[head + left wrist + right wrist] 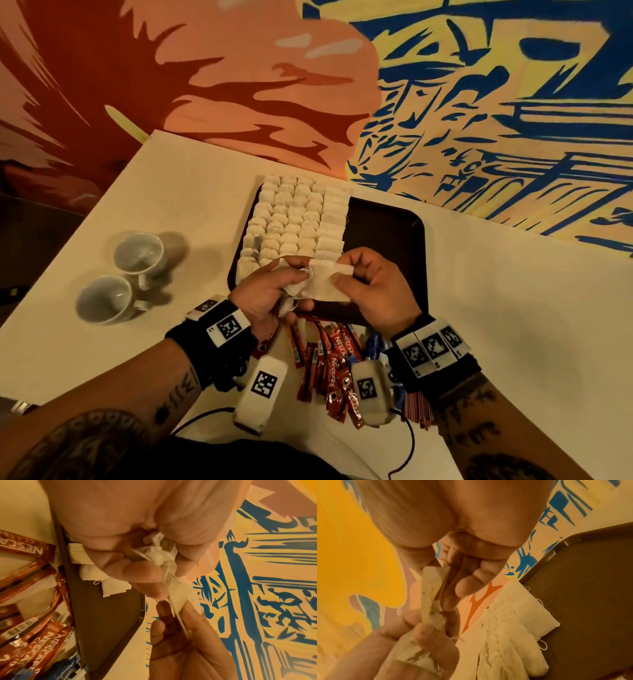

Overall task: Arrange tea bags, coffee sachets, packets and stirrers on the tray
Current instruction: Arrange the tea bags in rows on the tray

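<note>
Both hands (322, 287) pinch tea bags (329, 279).

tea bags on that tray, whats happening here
A person is laying out tea bags in rows on the left part of a dark tray. The left hand grips a small bunch of tea bags while the right hand pinches one tea bag from it, above the tray's near edge. Red coffee sachets lie on the table by the wrists, not on the tray. Two cups stand to the left.

Tea bags (294, 219) on tray (387, 222), 9 o'clock half; cups (137, 255) at 9; sachets (329, 363) at 6.
</note>
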The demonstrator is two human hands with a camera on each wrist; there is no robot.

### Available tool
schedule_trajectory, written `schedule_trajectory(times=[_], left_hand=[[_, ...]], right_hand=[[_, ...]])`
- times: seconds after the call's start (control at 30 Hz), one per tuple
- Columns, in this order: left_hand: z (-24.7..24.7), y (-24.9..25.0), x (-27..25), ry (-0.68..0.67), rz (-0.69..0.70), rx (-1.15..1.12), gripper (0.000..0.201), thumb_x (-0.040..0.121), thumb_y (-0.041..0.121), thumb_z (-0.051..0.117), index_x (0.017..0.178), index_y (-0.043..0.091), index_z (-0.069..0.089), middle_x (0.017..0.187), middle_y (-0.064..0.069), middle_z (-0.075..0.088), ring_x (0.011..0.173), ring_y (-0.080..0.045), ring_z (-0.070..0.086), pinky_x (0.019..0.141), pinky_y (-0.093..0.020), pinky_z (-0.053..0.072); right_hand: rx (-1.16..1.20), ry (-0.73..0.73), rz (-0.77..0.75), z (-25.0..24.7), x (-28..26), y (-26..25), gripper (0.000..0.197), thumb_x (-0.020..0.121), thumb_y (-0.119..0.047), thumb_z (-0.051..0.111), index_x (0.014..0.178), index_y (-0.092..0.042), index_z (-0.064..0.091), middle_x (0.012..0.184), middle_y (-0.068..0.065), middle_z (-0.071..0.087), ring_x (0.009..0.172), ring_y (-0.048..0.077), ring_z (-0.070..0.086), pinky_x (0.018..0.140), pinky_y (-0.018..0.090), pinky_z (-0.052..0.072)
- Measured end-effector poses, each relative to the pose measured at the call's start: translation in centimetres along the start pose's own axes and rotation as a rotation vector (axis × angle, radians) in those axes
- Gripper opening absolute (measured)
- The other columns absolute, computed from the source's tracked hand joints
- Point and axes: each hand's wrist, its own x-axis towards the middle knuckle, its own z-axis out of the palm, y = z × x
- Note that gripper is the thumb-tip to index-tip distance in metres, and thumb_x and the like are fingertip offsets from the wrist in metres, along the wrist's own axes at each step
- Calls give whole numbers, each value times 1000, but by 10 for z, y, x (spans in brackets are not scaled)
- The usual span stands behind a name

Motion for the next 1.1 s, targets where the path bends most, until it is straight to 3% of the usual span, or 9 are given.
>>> schedule_trajectory(times=[0.13,0.2,0.3,0.4,0.57,0.67,0.8,1.0,1.1], left_hand=[[-8,2,-2,3,-3,-47,21,93,5,51,101,18,66,91,-4,71,55,-14,55,43,-18,34],[-9,2,0,25,0,-46,16,95,6,54,94,20,63,80,-2,65,50,-11,47,43,-16,31],[-8,-1,2,72,65,85,9,95,29,63,98,21,63,63,2,48,46,-10,37,44,-16,25],[-9,-5,2,20,119,384,42,71,56,76,102,28,71,59,1,50,48,-11,41,42,-19,32],[-7,-12,1,-73,185,715,11,85,30,76,92,21,74,78,-6,73,68,-10,64,67,-31,53],[-13,-19,2,-54,181,784,10,86,32,75,89,23,74,67,3,69,61,-2,59,57,-21,48],[-25,-27,7,-3,120,894,8,85,45,72,90,38,74,83,14,73,80,-1,65,73,-22,50],[-53,-18,16,227,-61,433,13,95,32,58,94,19,56,61,1,51,48,-12,40,48,-24,29],[-60,-9,17,248,-97,213,12,98,25,42,91,17,45,60,-3,47,47,-16,33,49,-24,22]], right_hand=[[31,78,37,-9,7,1,19,91,-9,64,91,-26,73,88,6,74,81,21,68,78,45,56],[35,86,55,-13,11,0,16,86,-21,62,86,-32,74,87,5,73,83,24,67,79,49,57],[-14,13,44,-17,12,-3,22,95,-10,59,89,-27,72,81,-4,72,77,17,68,68,40,59],[-309,-147,-9,-16,8,-5,26,98,-7,56,96,-28,71,89,-10,72,85,10,68,79,33,57],[-360,-220,14,-7,2,3,18,97,-17,60,101,-32,69,96,-9,73,91,7,69,86,36,57],[-295,-251,70,-5,-5,7,14,93,-17,68,102,-28,69,92,-9,74,85,3,70,73,18,55],[-460,-238,97,-7,-4,28,17,94,-22,67,92,-39,67,88,-14,71,82,-3,67,70,12,50],[-692,-162,193,-23,30,57,11,95,-26,61,102,-29,69,94,-5,71,85,9,66,74,26,55],[-911,-340,242,-15,56,69,13,97,-26,54,103,-25,65,103,0,67,96,21,64,80,34,53]])
